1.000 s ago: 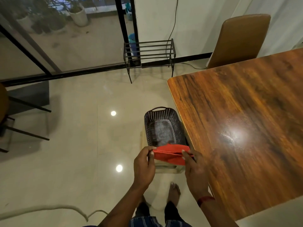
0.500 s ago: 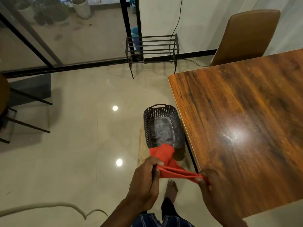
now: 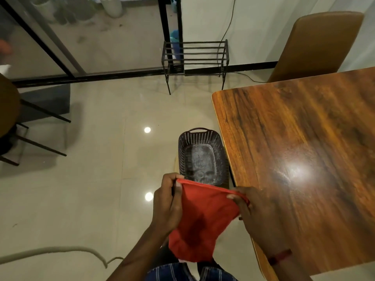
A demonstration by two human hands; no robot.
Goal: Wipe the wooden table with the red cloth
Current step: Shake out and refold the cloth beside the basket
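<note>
Head view: the fingertips (image 3: 178, 184) of the left hand (image 3: 168, 201) pinch one end of the red cloth's (image 3: 203, 220) upper hem. The thumb and fingers of the right hand (image 3: 257, 211) pinch the other end. The hem runs taut between them, and the rest hangs in a loose sheet before the person's legs. The cloth is held in the air and touches no surface, just off the left edge of the wooden table (image 3: 304, 159), towards its near end.

The cloth looks thin, light and limp. It should fold or bunch at any point and is neither fragile nor slippery. Held by two corners it would only flap, so the better hold for wiping is probably a folded pad under one flat palm. On the glossy top such a pad should glide with little drag.

The table's left edge runs from a rounded far corner back towards the person, and the right hand crosses it in this view. A black perforated basket (image 3: 203, 157) stands low, just beside that edge and beyond the hands. A trailing end of cloth could drop into it. Strokes have their room to the right, over the polished grain and the lamp glare. A brown chair (image 3: 312, 45) stands at the far edge, and a black metal rack (image 3: 194, 55) stands well apart by the wall.
</note>
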